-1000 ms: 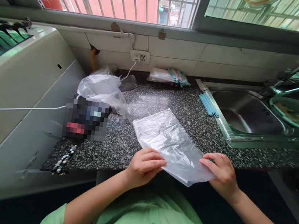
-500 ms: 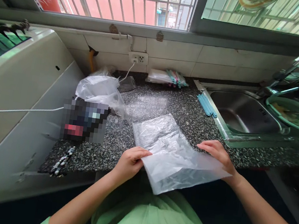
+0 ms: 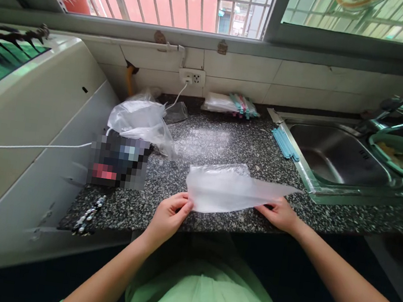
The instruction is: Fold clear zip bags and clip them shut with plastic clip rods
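Note:
A translucent plastic bag (image 3: 222,189) lies over the front of the dark speckled counter (image 3: 210,144), folded over, with a pointed flap reaching right toward the sink. My left hand (image 3: 170,211) pinches its near left corner between thumb and fingers. At the near right edge, my right hand (image 3: 280,214) grips the same bag, its fingertips partly hidden by the plastic. Several blue strips (image 3: 285,144) lie beside the sink, beyond my right hand.
A crumpled clear bag (image 3: 140,117) and a blurred-out dark object (image 3: 120,159) sit at the left, near a beaded strap (image 3: 89,215). Against the wall lies a stack of clear bags (image 3: 221,104) with coloured strips. The steel sink (image 3: 339,153) holds the right side.
The bag's near part has been folded up and away from my body. My right hand has moved slightly left and now shows below the plastic. The view has shifted a little.

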### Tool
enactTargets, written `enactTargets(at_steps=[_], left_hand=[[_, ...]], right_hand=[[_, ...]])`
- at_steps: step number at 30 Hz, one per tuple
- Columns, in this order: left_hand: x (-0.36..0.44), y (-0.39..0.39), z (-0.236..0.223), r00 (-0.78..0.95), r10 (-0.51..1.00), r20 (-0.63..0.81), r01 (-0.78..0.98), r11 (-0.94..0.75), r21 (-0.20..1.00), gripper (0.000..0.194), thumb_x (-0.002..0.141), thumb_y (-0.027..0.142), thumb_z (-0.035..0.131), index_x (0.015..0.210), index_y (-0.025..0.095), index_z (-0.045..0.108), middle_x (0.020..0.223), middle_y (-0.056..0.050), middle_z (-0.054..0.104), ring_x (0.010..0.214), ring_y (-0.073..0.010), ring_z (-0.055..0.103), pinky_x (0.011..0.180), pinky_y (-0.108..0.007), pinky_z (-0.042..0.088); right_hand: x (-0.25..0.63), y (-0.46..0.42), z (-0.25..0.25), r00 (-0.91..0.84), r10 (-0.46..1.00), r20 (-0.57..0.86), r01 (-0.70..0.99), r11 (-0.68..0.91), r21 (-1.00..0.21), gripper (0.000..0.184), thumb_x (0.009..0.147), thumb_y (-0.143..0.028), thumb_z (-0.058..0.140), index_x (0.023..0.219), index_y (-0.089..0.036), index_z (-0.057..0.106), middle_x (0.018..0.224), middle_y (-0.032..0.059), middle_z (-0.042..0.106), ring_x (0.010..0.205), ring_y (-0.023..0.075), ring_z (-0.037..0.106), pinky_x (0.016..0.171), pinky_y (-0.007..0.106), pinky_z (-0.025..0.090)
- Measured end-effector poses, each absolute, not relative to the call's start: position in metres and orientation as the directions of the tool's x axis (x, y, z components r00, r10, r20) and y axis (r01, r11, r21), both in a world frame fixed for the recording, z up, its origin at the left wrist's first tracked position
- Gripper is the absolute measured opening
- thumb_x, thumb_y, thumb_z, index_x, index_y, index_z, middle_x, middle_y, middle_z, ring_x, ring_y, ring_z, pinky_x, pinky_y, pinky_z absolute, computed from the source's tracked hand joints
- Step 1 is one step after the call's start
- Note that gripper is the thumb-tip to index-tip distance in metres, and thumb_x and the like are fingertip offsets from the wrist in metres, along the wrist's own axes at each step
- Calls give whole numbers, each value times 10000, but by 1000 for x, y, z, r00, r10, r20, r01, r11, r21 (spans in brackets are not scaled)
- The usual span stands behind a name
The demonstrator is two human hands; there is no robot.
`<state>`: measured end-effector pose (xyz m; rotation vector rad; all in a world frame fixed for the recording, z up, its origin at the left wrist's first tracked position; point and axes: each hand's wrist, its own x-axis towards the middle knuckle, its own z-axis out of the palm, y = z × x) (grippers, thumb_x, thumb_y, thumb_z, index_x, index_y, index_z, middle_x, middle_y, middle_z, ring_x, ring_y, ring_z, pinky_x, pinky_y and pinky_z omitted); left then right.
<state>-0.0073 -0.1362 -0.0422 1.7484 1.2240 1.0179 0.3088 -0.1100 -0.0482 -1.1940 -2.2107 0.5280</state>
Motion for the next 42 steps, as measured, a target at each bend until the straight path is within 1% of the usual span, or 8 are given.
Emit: enactTargets(at_steps=[5, 12, 15, 20, 31, 38, 40, 42], left_hand=[[-4, -140, -48, 171, 922, 347, 537, -382, 752, 281, 841, 257, 487, 608, 185, 626, 733, -44, 626, 781, -177, 550, 717, -323, 461], [2, -143, -57, 182, 905, 384, 744, -382, 549, 289, 857, 260, 482, 593, 181, 569, 705, -35, 594, 749, -183, 497, 709, -347, 404], [4, -143, -56, 213, 902, 376, 771, -392, 502, 307, 874, 270, 455, 595, 178, 541, 689, -34, 590, 737, -186, 488, 702, -346, 387], [2, -144, -53, 230, 904, 359, 750, -400, 526, 241, 857, 317, 493, 666, 180, 546, 734, -32, 592, 764, -186, 493, 721, -346, 392], [2, -145, -57, 226, 892, 391, 758, -413, 505, 250, 836, 271, 523, 605, 182, 565, 746, -41, 600, 776, -194, 497, 738, -375, 404], [0, -154, -56, 288, 885, 367, 694, -456, 557, 171, 754, 286, 637, 623, 192, 582, 914, -54, 617, 933, -228, 505, 812, -400, 435], [0, -156, -58, 279, 884, 375, 695, -455, 556, 165, 746, 255, 645, 607, 189, 583, 945, -62, 619, 974, -242, 502, 832, -416, 440], [1, -157, -59, 266, 882, 390, 697, -456, 554, 164, 734, 246, 657, 596, 189, 587, 958, -67, 623, 993, -253, 504, 838, -433, 446]], right_hand=[[299, -118, -40, -388, 865, 317, 699, 501, -511, 358, 866, -354, 463, 586, -213, 636, 639, 28, 626, 706, 177, 572, 667, 322, 470], [292, -128, -42, -253, 915, 313, 828, 372, -419, 280, 795, -253, 550, 521, -199, 527, 761, 33, 627, 743, 177, 534, 680, 335, 451], [292, -134, -43, -208, 927, 311, 836, 334, -437, 217, 794, -294, 564, 596, -208, 577, 785, 33, 618, 760, 186, 531, 701, 355, 449], [293, -137, -46, -157, 918, 364, 802, 334, -496, 169, 797, -320, 565, 676, -220, 626, 845, 42, 608, 831, 198, 543, 756, 373, 460], [294, -146, -54, -158, 904, 398, 880, 312, -359, 198, 759, -293, 579, 577, -222, 549, 983, 53, 616, 990, 257, 513, 832, 465, 428], [294, -150, -54, -149, 904, 401, 887, 301, -349, 188, 766, -290, 575, 602, -217, 519, 994, 63, 610, 981, 255, 518, 830, 458, 428], [295, -149, -52, -144, 907, 395, 895, 289, -339, 150, 755, -296, 593, 645, -216, 529, 994, 70, 614, 972, 260, 526, 820, 456, 437], [293, -150, -49, -135, 897, 420, 911, 280, -304, 115, 755, -308, 604, 809, -210, 575, 1030, 91, 610, 979, 270, 531, 820, 464, 442]])
